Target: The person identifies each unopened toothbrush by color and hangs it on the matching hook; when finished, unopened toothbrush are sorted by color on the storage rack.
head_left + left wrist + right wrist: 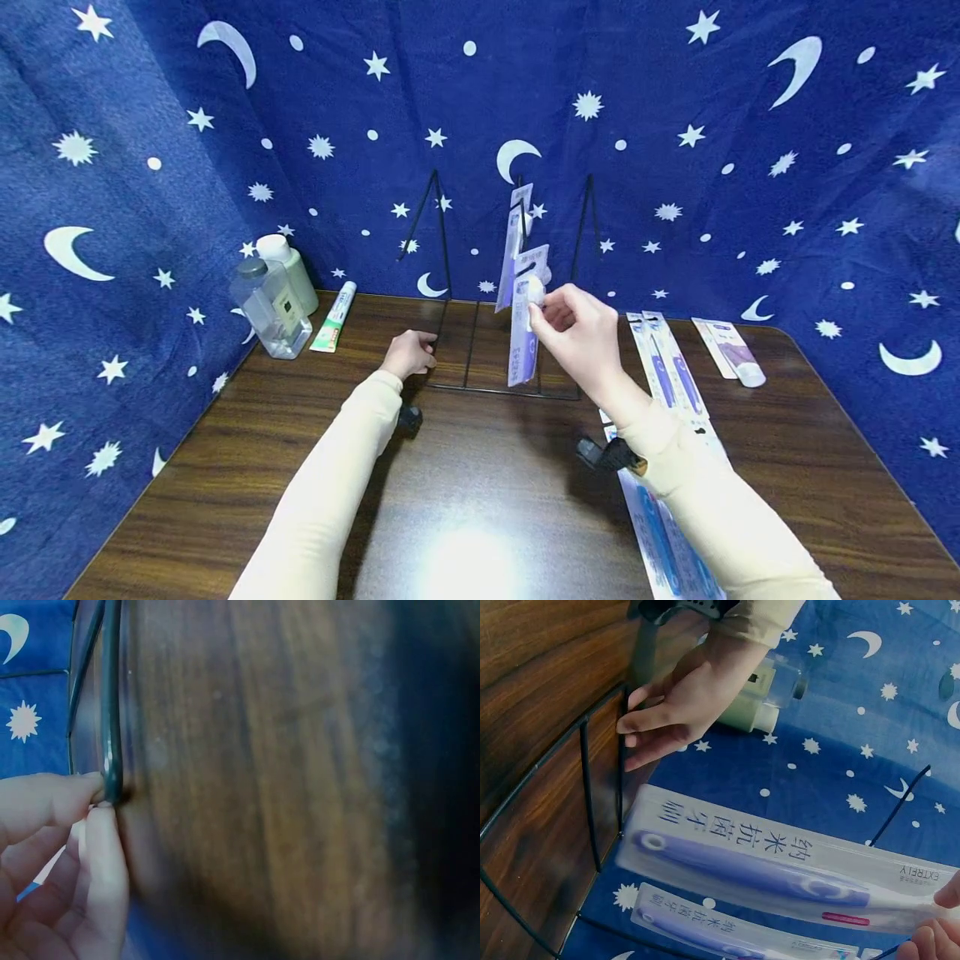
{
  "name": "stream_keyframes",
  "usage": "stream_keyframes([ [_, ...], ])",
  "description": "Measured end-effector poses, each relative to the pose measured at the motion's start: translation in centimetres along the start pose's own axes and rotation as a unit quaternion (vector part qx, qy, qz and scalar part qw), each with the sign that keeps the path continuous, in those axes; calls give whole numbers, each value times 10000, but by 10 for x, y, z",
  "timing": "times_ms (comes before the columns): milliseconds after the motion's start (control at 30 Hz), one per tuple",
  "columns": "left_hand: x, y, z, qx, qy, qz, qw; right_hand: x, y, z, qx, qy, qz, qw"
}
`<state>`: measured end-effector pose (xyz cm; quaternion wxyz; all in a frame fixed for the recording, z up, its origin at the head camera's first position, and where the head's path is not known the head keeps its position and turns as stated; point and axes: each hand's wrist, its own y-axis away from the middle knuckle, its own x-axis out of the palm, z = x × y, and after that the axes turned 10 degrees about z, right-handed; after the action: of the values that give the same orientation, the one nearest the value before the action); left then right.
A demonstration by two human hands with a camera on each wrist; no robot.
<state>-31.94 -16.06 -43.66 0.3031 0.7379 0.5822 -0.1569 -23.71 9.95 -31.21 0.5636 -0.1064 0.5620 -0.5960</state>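
My right hand (585,337) pinches a toothbrush in a clear blister pack (522,350) by its upper side, near the top, in front of a black wire rack (502,392). In the right wrist view its purple handle (757,862) shows through the plastic. A second packaged toothbrush (507,267) hangs behind it on the rack's middle hook. With thumb and fingers, my left hand (408,354) pinches the rack's left side, low by the tabletop. The left wrist view shows those fingertips at the end of a dark wire bar (112,712).
On the right lie several packaged toothbrushes (663,367) and a boxed tube (731,350). Back left stand a clear bottle (273,312) and a white-capped bottle (296,271), beside a toothpaste tube (334,317). A blue star-patterned cloth (337,100) hangs behind the wooden table (480,467).
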Motion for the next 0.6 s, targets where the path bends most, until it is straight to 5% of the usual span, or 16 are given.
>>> stream_keyframes([
  [600, 1, 4, 0, 50, -103, -136, 9998, 25, -25, -25, 515, 347, 371, 9974],
])
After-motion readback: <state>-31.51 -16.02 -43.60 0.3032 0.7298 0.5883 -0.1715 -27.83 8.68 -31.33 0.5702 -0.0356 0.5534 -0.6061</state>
